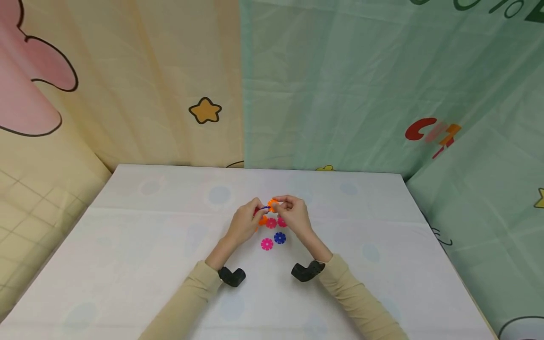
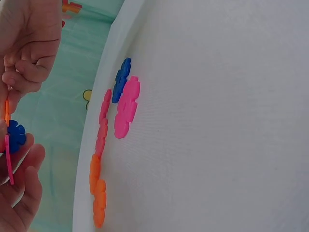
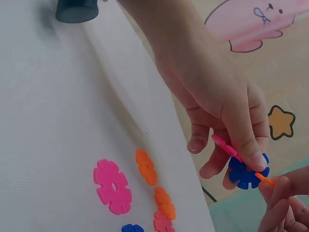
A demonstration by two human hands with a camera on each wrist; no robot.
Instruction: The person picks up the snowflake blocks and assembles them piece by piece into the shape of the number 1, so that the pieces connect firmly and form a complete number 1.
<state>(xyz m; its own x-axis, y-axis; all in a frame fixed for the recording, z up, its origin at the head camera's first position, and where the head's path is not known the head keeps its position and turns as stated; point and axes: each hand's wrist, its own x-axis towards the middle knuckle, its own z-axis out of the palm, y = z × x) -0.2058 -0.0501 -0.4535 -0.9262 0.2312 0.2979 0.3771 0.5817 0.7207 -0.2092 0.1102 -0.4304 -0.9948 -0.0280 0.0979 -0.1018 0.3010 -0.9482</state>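
Note:
My left hand (image 1: 246,221) pinches a blue notched flower disc (image 3: 245,173) between thumb and fingers. A pink notched disc (image 3: 227,147) is joined to that blue one, set at an angle to it within the same hand. Opposite, my right hand (image 1: 294,215) pinches an orange notched disc (image 1: 272,205). The orange disc's edge meets the blue disc's rim in the right wrist view. Both hands are raised over the far half of the table, close together. In the left wrist view the right hand (image 2: 31,53) appears above and the left hand (image 2: 21,193) below.
Several loose notched discs lie on the white-covered table (image 1: 161,264) below the hands: a blue disc (image 1: 279,238), a pink disc (image 1: 267,244), further pink ones (image 1: 271,223) and orange ones (image 3: 146,166). Patterned curtains (image 1: 323,94) hang behind the table's far edge.

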